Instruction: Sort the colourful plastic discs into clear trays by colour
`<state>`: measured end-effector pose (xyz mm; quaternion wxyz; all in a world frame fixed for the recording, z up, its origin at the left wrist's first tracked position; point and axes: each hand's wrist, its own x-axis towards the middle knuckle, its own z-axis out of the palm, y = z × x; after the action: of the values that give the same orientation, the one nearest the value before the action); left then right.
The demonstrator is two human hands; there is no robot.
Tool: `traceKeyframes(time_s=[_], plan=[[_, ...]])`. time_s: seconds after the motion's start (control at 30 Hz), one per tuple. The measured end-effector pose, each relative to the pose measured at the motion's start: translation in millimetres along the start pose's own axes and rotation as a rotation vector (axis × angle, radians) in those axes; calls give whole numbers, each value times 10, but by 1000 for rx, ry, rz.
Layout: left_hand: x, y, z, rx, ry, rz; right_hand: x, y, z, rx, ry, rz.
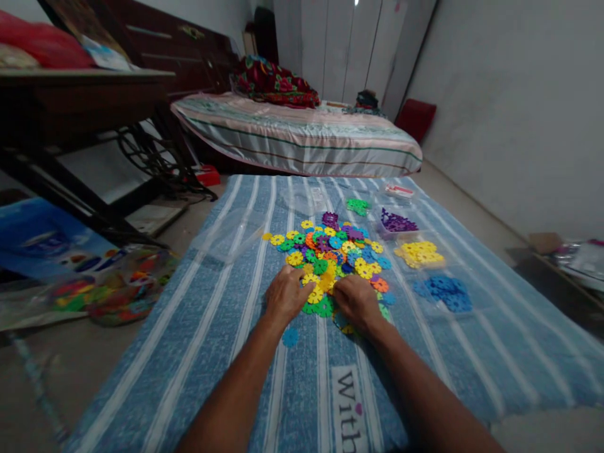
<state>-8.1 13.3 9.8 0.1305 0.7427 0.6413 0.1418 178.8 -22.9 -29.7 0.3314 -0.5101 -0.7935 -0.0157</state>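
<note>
A heap of flower-shaped plastic interlocking discs [325, 244] in several colours lies on the striped blue cloth. At the heap's near left edge, my left hand [285, 292] is closed, with yellow discs [313, 288] at its thumb and fingertips. My right hand [359, 303] is curled at the near right of the heap. Its fingertips pinch at a slightly blurred yellow disc [328, 279]; the other fingers are partly hidden. Green discs [323, 307] lie between the hands. One blue disc [290, 337] sits apart, nearer to me.
Right of the heap, clear trays hold purple pieces [397, 221], yellow pieces [419, 253] and blue pieces [446, 290]. Green pieces [357, 206] lie behind. A clear plastic lid [231, 234] rests at left. Beyond stand a bed [302, 141] and a sewing-machine table [85, 94].
</note>
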Motion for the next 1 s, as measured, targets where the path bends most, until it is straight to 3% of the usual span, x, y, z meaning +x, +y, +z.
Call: traceKeyframes(time_s=[0.3,0.57,1.0], plan=[[69,8,69,-209,9,-100,13,37,41,15,-2,9],[58,-94,146,-551,101,-22,23,18,40,11,3,27],[-1,-153,155,-776,133,65,20,38,48,32,-8,38]])
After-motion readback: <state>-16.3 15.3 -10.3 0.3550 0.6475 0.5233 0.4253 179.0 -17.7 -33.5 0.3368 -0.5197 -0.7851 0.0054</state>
